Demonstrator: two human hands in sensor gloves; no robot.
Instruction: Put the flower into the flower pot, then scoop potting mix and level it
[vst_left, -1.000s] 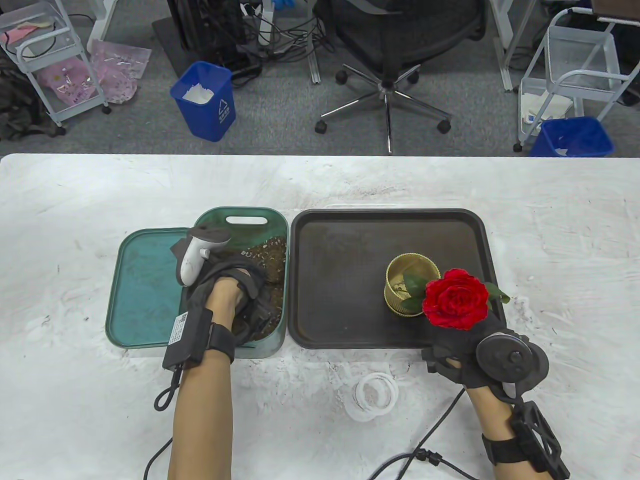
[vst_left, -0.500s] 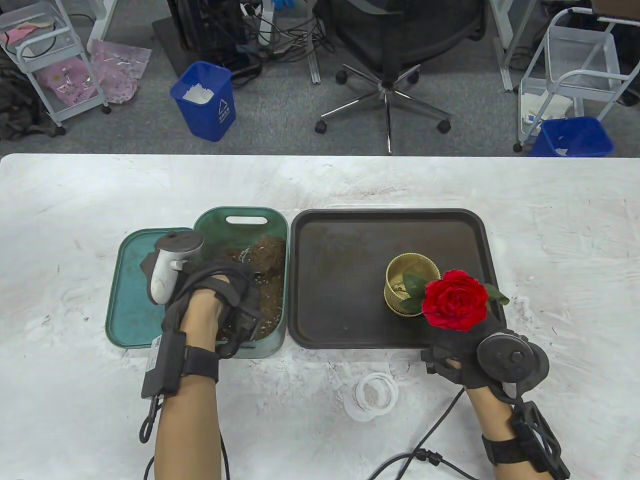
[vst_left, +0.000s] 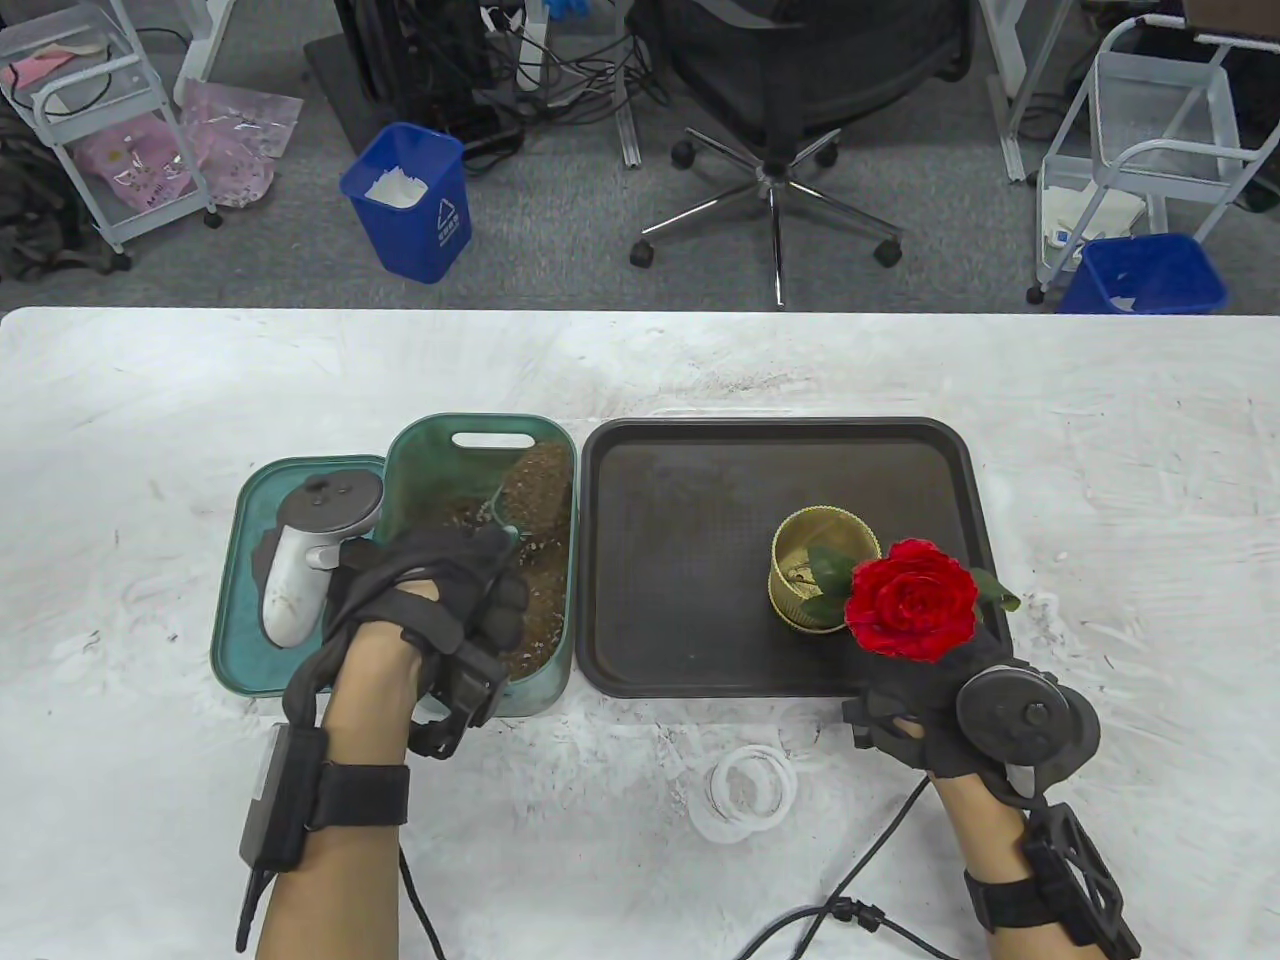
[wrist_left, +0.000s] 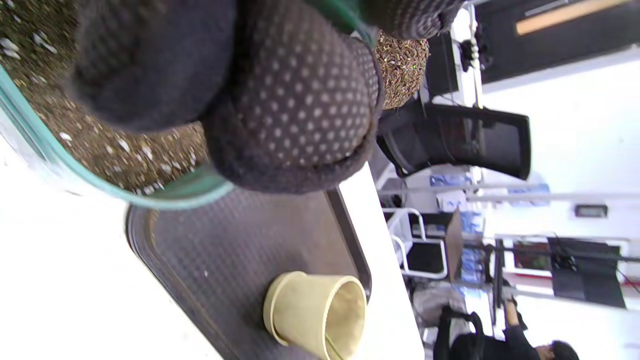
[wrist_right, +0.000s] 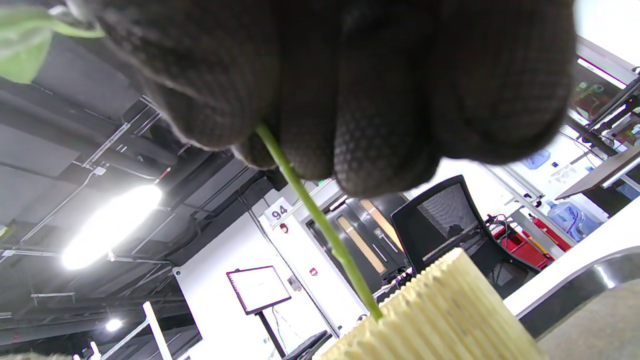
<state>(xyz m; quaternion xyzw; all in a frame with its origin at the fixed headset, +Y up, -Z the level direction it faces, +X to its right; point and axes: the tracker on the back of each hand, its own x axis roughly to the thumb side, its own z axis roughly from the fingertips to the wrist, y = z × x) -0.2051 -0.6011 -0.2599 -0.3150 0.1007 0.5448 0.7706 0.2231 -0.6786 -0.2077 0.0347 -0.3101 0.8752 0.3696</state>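
Brown tray carried the gold flower pot; from above I saw my right hand under the red flower. Only the right wrist view showed fingers pinching its stem into the pot. My left hand gripped a green scoop heaped with potting mix.

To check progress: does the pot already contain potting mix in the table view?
No, the pot shows only its gold inside, a green leaf and the flower stem.
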